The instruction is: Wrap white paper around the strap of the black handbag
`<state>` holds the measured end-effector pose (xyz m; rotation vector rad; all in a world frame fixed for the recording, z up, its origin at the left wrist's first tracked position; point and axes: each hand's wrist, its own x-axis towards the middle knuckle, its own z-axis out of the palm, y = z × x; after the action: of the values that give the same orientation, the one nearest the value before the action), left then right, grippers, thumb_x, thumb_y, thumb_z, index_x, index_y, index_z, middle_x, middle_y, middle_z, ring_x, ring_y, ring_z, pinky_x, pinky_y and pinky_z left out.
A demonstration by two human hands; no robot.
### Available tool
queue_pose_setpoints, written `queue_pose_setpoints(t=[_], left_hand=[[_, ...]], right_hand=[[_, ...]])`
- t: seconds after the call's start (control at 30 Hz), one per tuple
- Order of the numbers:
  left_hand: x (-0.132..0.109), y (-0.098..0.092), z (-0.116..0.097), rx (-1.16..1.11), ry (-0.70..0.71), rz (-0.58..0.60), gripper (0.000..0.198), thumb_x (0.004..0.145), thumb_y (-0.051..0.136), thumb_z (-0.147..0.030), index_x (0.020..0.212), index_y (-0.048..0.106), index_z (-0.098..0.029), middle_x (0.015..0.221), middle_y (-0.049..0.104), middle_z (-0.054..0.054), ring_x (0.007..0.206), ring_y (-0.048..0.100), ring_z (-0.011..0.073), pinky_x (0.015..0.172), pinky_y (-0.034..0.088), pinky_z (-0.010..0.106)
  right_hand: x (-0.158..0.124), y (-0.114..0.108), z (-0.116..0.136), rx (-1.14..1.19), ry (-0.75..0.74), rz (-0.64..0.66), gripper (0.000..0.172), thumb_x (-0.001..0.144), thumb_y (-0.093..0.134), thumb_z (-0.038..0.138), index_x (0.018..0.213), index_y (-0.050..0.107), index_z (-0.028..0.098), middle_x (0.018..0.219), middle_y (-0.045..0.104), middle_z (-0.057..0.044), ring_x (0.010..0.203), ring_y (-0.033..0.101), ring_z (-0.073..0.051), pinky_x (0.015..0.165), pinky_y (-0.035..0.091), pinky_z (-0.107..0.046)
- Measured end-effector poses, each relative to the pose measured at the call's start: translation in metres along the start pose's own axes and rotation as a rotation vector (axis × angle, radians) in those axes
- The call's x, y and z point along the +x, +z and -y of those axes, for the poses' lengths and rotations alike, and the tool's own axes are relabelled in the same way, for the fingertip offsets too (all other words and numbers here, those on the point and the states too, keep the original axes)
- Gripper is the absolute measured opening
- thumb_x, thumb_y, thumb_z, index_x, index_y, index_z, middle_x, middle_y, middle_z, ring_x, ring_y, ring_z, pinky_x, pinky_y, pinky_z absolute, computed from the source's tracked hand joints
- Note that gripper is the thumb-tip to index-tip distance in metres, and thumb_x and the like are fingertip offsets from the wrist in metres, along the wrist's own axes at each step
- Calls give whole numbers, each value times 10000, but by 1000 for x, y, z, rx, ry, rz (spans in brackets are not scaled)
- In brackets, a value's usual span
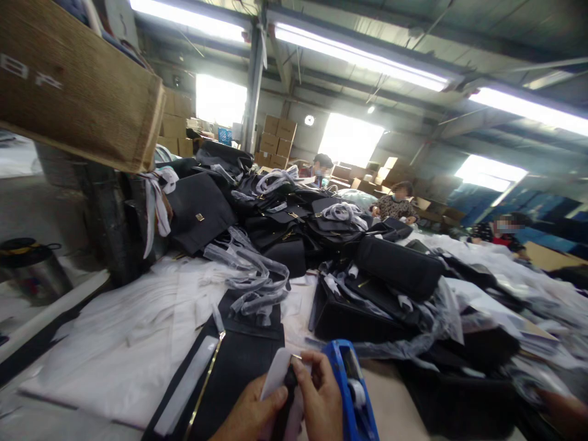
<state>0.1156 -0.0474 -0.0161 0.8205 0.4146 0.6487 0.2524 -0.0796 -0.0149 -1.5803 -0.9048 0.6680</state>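
Note:
At the bottom centre, my left hand (250, 407) is closed on a white strip (275, 371), its thumb pressed over the strip's lower part. My right hand (321, 392) pinches the top of a black strap (290, 383) with a small metal piece, which lies against the white strip. Both hands are close together above the front edge of a flat black bag (248, 367) with a gold zip and a pale strip on it. Just right of my right hand stands a blue tape dispenser (351, 392).
Black bags with plastic-wrapped straps (257, 275) are piled beyond my hands and to the right (399, 266). White sheets (124, 331) lie at the left, near a metal flask (34, 269). Several people sit farther back; another hand (563, 407) shows at lower right.

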Motion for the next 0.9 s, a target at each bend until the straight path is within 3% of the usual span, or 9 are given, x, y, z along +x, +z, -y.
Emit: queue_pose_setpoints(t=[0.13,0.33,0.53,0.77,0.9], left_hand=[[0,-4,5,18,-21,24,572,680,739,-593,1009,688,-127,799,708,81,715,649,225,719,487,335],[-4,1,1,111,-30,-2,595,752,669,-592,1133,653,-135,698,679,51,607,605,199,636,479,320],[-1,-2,2,160,18,37,551,777,673,-539,1159,657,-142,936,706,81,890,629,252,822,469,336],[-2,-4,-1,254,-10,54,526,818,637,-513,1197,648,-149,1069,698,88,1013,606,277,909,437,347],[-2,-2,-2,254,-13,49,544,810,645,-513,1206,641,-139,1036,709,90,982,618,279,880,447,344]], right_hand=[[-2,0,-3,15,-10,-5,331,773,682,475,911,652,175,839,684,-40,780,645,-215,670,512,-266],[-6,-3,1,11,-14,-74,363,763,689,447,1014,658,187,930,694,-47,860,658,-230,764,534,-292],[-7,-11,5,-41,-12,-37,332,773,678,440,1006,696,204,983,717,-52,922,669,-242,812,534,-298],[-12,-14,1,0,58,10,365,783,654,499,997,684,205,962,723,-48,908,678,-238,801,534,-286],[-13,-15,3,-5,69,12,377,794,644,515,1005,673,203,948,719,-43,890,675,-231,785,533,-278]])
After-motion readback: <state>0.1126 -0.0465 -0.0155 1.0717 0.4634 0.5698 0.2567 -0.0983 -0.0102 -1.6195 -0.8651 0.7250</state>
